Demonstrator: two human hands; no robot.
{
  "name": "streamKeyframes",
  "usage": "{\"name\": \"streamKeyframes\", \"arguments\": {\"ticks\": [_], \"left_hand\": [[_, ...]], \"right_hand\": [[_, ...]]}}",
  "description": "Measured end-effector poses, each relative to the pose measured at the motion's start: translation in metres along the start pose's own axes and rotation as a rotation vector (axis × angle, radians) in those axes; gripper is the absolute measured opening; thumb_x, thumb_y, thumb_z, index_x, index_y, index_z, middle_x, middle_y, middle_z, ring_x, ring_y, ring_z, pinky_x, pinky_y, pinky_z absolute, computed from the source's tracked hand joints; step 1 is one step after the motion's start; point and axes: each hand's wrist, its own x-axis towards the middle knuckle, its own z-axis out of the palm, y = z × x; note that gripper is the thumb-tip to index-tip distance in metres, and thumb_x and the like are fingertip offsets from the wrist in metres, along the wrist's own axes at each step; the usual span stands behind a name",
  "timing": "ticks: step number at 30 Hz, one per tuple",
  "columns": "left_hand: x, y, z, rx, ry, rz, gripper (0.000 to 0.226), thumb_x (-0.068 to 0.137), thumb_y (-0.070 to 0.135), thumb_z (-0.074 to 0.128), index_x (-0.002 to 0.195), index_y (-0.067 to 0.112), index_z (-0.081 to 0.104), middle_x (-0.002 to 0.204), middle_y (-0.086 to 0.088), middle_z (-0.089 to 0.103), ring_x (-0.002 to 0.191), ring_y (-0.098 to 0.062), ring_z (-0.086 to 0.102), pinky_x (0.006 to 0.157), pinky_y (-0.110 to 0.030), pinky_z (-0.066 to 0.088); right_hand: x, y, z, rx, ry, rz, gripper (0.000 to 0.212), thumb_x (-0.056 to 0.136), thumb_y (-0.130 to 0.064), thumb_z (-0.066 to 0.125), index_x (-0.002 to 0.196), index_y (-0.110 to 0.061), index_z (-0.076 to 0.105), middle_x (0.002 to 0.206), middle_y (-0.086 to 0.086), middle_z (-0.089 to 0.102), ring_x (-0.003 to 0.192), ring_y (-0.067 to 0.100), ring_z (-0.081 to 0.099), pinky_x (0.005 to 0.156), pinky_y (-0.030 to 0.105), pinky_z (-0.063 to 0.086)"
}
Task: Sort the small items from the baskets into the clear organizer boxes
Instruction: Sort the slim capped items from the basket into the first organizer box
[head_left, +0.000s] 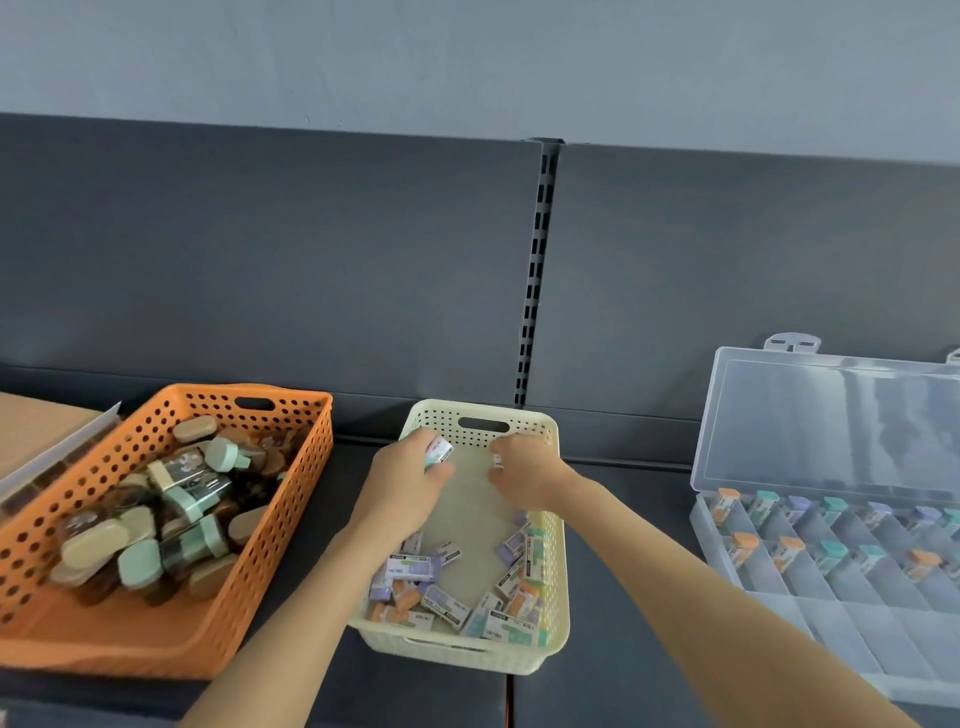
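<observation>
Left hand (402, 483): an eraser (439, 451) is being gripped between thumb and curled fingers, over the far end of the cream basket (561, 571).
Right hand (524, 467): a small white piece (497, 461) is being pinched in curled fingers, also over the basket's far end and just beside the left hand; what the piece is cannot be told.
Loose erasers (410, 567): they are being left heaped at the near end of the cream basket, long sides pointing every way.
Organizer box (831, 613): it is being kept open on the table (623, 597) to the right of the cream basket, lid (831, 415) raised; colour-capped items are being stood in its far compartments.
Deciding relation: the box lies to the right of the basket, so the right hand is judged nearer; the left hand's load would probably have to be carried across the right arm.
Orange basket (291, 519): left of the cream basket, well apart from the box, loaded with capped containers (182, 499).
</observation>
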Motion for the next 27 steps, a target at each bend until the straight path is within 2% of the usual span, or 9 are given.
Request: {"name": "streamKeyframes", "arguments": {"ticks": [2, 4, 5, 7, 10, 12, 16, 23, 27], "left_hand": [[-0.009, 0.0, -0.008, -0.068, 0.047, 0.029, 0.009, 0.089, 0.021, 0.057, 0.088, 0.012, 0.053, 0.077, 0.0, 0.057, 0.072, -0.02, 0.054, 0.055, -0.023, 0.035], [-0.017, -0.001, -0.012, -0.131, 0.073, 0.058, 0.01, 0.088, 0.022, 0.058, 0.089, 0.013, 0.055, 0.075, 0.004, 0.058, 0.068, -0.016, 0.054, 0.053, -0.019, 0.037], [-0.02, -0.002, -0.014, -0.165, 0.081, 0.063, 0.008, 0.088, 0.023, 0.058, 0.09, 0.015, 0.057, 0.073, 0.005, 0.058, 0.065, -0.013, 0.054, 0.053, -0.018, 0.039], [-0.023, -0.005, -0.016, -0.238, 0.085, 0.054, 0.007, 0.087, 0.023, 0.06, 0.093, 0.018, 0.059, 0.073, 0.005, 0.06, 0.065, -0.012, 0.055, 0.052, -0.017, 0.039], [-0.025, -0.009, -0.017, -0.308, 0.065, 0.038, 0.007, 0.087, 0.024, 0.059, 0.091, 0.018, 0.058, 0.074, 0.004, 0.06, 0.066, -0.012, 0.06, 0.052, -0.016, 0.041], [-0.027, -0.009, -0.017, -0.329, 0.054, 0.037, 0.009, 0.088, 0.023, 0.059, 0.086, 0.015, 0.058, 0.073, 0.001, 0.06, 0.066, -0.011, 0.061, 0.053, -0.02, 0.042], [-0.029, -0.008, -0.015, -0.337, 0.041, 0.045, 0.013, 0.088, 0.022, 0.059, 0.083, 0.01, 0.058, 0.071, -0.003, 0.06, 0.062, -0.009, 0.059, 0.056, -0.025, 0.044], [-0.027, -0.003, -0.012, -0.418, 0.034, 0.0, 0.016, 0.087, 0.022, 0.063, 0.103, 0.022, 0.063, 0.083, 0.006, 0.066, 0.067, -0.002, 0.062, 0.055, -0.017, 0.047], [-0.032, 0.0, -0.016, -0.421, 0.05, 0.0, 0.016, 0.087, 0.023, 0.062, 0.103, 0.021, 0.063, 0.084, 0.006, 0.066, 0.068, -0.001, 0.062, 0.061, -0.021, 0.05]], "right_hand": [[0.014, -0.002, 0.006, -0.121, -0.041, 0.012, 0.017, 0.09, -0.01, 0.043, 0.074, -0.01, 0.047, 0.08, 0.007, 0.052, 0.081, 0.025, 0.052, 0.064, 0.029, 0.04], [0.022, -0.004, 0.012, -0.251, -0.102, 0.034, 0.014, 0.086, -0.003, 0.046, 0.074, -0.007, 0.052, 0.07, 0.003, 0.046, 0.08, 0.025, 0.054, 0.061, 0.028, 0.044], [0.024, -0.004, 0.015, -0.316, -0.121, 0.039, 0.011, 0.084, 0.001, 0.049, 0.087, -0.001, 0.059, 0.075, 0.005, 0.05, 0.085, 0.027, 0.057, 0.067, 0.03, 0.049], [0.029, -0.003, 0.022, -0.392, -0.116, 0.051, 0.032, 0.082, 0.005, 0.049, 0.113, 0.004, 0.057, 0.105, 0.015, 0.053, 0.106, 0.034, 0.055, 0.089, 0.041, 0.049], [0.03, -0.004, 0.028, -0.459, -0.088, 0.077, 0.043, 0.086, 0.006, 0.048, 0.129, 0.003, 0.047, 0.134, 0.02, 0.035, 0.124, 0.038, 0.036, 0.103, 0.048, 0.039], [0.03, -0.004, 0.028, -0.48, -0.093, 0.07, 0.047, 0.085, 0.005, 0.056, 0.13, 0.004, 0.046, 0.138, 0.021, 0.031, 0.127, 0.039, 0.032, 0.101, 0.046, 0.043], [0.03, 0.003, 0.027, -0.503, -0.091, -0.018, 0.051, 0.081, -0.006, 0.067, 0.127, 0.001, 0.048, 0.125, 0.018, 0.045, 0.117, 0.034, 0.043, 0.094, 0.043, 0.048], [0.02, -0.002, 0.039, -0.515, -0.051, -0.154, 0.032, 0.085, -0.001, 0.055, 0.116, -0.003, 0.05, 0.111, 0.014, 0.054, 0.103, 0.031, 0.054, 0.082, 0.039, 0.048], [0.019, -0.007, 0.032, -0.116, 0.052, -0.059, 0.029, 0.093, -0.014, 0.05, 0.121, -0.008, 0.054, 0.113, 0.011, 0.06, 0.098, 0.027, 0.059, 0.076, 0.031, 0.047]]}}
